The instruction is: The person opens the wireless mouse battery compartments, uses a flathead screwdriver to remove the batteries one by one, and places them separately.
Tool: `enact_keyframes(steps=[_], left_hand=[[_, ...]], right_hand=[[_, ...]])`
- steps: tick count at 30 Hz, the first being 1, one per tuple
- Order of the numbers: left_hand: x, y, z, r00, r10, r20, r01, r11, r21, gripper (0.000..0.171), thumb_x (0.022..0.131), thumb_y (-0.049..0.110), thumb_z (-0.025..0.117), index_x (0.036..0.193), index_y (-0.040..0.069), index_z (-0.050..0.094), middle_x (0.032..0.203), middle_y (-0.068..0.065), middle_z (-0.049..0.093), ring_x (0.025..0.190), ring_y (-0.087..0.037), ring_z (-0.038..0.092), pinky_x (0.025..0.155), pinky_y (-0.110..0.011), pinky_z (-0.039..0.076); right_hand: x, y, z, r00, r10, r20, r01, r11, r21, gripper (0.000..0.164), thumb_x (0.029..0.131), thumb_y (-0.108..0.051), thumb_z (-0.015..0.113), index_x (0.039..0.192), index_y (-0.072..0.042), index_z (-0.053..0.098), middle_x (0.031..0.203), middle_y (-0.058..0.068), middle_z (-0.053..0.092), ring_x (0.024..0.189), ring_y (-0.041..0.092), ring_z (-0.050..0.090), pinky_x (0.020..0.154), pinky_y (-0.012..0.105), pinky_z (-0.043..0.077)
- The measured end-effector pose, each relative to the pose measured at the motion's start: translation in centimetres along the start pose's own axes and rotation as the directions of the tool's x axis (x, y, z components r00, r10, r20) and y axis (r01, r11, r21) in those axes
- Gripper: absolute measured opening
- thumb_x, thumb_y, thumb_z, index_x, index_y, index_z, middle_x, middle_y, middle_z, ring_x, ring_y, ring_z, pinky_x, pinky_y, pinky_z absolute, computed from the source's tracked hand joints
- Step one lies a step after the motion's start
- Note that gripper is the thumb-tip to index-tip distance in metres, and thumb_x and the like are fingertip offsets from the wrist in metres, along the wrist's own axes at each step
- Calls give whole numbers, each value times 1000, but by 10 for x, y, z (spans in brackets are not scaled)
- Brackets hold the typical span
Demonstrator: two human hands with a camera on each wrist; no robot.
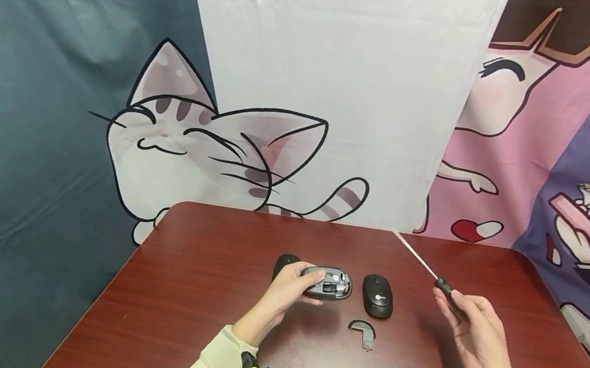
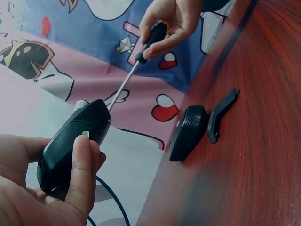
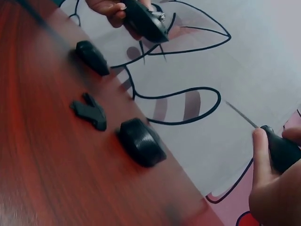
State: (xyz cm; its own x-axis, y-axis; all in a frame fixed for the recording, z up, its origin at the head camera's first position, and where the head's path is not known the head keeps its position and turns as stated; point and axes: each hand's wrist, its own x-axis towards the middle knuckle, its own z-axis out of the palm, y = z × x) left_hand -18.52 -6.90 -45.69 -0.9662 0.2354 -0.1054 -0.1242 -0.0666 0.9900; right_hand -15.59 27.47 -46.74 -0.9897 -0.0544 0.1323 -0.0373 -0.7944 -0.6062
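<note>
The table (image 1: 180,320) is glossy reddish-brown wood grain, perhaps veneer. Both mice, the opened mouse (image 1: 327,282) and the whole mouse (image 1: 378,295), look like matt black plastic. The screwdriver (image 2: 141,52) has a bright metal shaft. The backdrop (image 1: 57,75) is creased printed cloth.

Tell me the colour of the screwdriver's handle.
Black; the screwdriver handle shows best in the left wrist view.

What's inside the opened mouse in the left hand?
The head view shows grey internals and a dark component inside the opened mouse, held by the left hand. Fingers cover its left end; details are too small to tell.
</note>
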Motion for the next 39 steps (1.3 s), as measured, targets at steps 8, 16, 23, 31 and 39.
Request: enact_keyframes(steps=[8, 16, 23, 31, 39], left_hand=[[-2, 1, 1, 1000, -6, 5, 6, 1000, 10, 43, 87, 29, 65, 115, -2, 56, 95, -14, 67, 76, -21, 69, 67, -38, 61], [-4, -2, -3, 1000, -10, -2, 10, 1000, 10, 45, 87, 31, 66, 115, -2, 56, 95, -14, 67, 75, -21, 69, 65, -36, 61], [-4, -5, -5, 1000, 6, 2, -6, 1000, 18, 44, 88, 30, 65, 115, -4, 56, 95, -15, 66, 74, -21, 69, 65, -35, 61], [-6, -6, -6, 1000, -1, 13, 0, 1000, 29, 42, 89, 28, 63, 115, -4, 55, 93, -14, 67, 71, -20, 69, 64, -34, 61], [-8, -6, -6, 1000, 8, 16, -9, 1000, 30, 42, 88, 29, 63, 113, -4, 56, 92, -13, 67, 73, -20, 69, 63, -35, 61]], right_hand=[[-3, 1, -4, 967, 235, 93, -211, 953, -220, 25, 98, 4, 37, 111, 1, 57, 112, 19, 64, 106, 34, 60, 97, 40, 45], [-10, 15, -7, 933, 359, 20, -327, 871, -367, 26, 98, -3, 42, 110, -8, 64, 105, 8, 69, 100, 21, 65, 93, 34, 51], [-15, 24, -2, 943, 312, -112, -313, 727, -611, 31, 96, -11, 52, 120, 7, 49, 101, 12, 67, 91, 21, 67, 87, 37, 55], [-16, 21, 3, 977, 24, -213, -214, 30, -976, 51, 94, -35, 53, 126, 5, 50, 100, 13, 68, 77, 12, 66, 63, 21, 54], [-17, 18, -1, 989, -111, -99, -130, -312, -941, 46, 93, -34, 54, 116, 5, 58, 101, 19, 68, 90, 35, 65, 75, 53, 50]])
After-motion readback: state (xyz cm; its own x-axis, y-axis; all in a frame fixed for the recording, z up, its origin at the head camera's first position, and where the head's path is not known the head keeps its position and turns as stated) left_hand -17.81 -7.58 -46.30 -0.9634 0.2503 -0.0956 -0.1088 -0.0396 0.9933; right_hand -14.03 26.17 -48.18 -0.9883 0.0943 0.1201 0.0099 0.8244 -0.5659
